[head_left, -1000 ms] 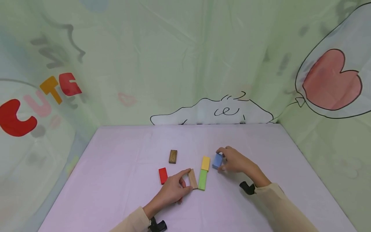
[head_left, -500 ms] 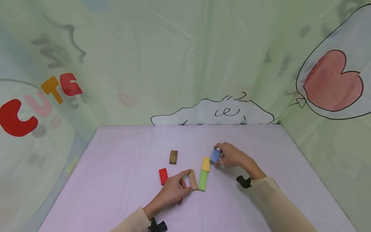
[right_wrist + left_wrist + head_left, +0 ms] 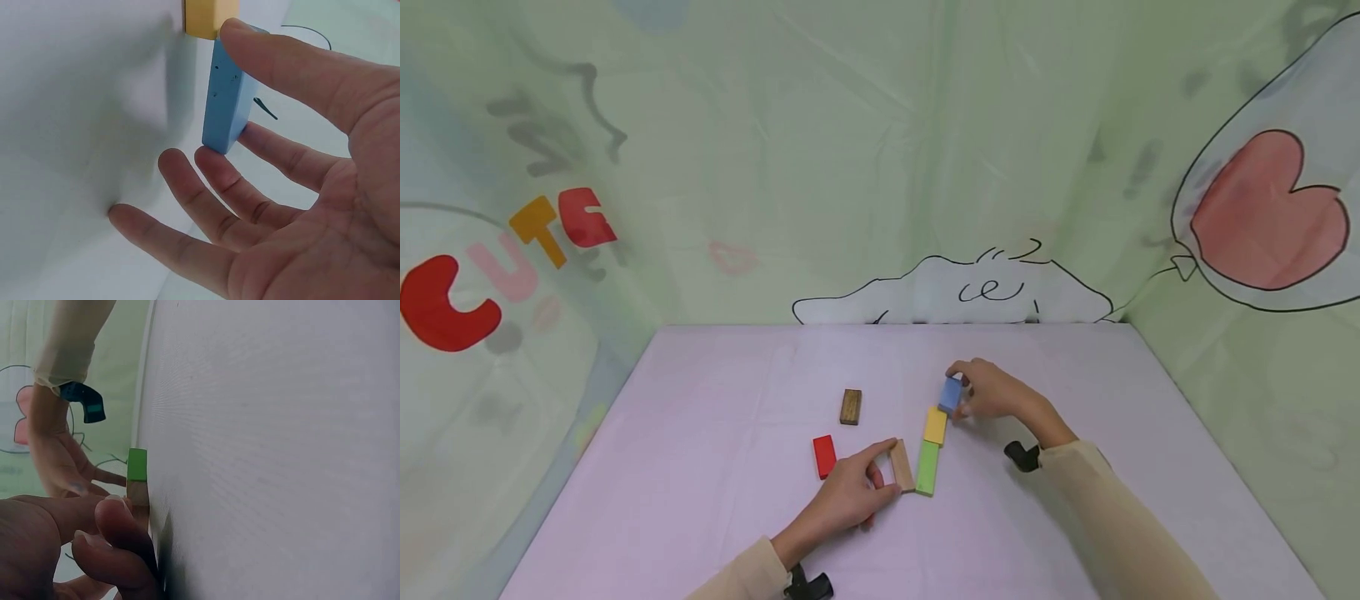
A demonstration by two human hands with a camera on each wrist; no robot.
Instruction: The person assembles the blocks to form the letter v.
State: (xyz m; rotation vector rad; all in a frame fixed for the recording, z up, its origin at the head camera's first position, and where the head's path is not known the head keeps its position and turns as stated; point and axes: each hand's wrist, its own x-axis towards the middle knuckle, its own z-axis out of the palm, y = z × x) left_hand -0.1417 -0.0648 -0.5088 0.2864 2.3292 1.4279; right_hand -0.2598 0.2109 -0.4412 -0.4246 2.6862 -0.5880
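Between thumb and fingers my right hand (image 3: pixel 996 392) pinches a blue block (image 3: pixel 951 395) by its two ends, at the far end of a yellow block (image 3: pixel 936 425). In the right wrist view the blue block (image 3: pixel 228 94) appears just beside the yellow block (image 3: pixel 211 17). A green block (image 3: pixel 927 468) continues the row toward me from the yellow one. My left hand (image 3: pixel 850 493) holds a plain wooden block (image 3: pixel 902 467) by its ends, thumb at the near end and index finger at the far end. That wooden block's near end lies against the green block (image 3: pixel 137 464).
A red block (image 3: pixel 824 457) lies left of my left hand. Farther back is a dark brown block (image 3: pixel 851 407). The table (image 3: pixel 715 400) wears a pale lilac cover, and printed cloth (image 3: pixel 850 167) hangs behind it and at both sides.
My right hand has carried the blue block away from me and to the left, from the yellow block's right side to its far end. The left hand and wooden block have stayed in place.
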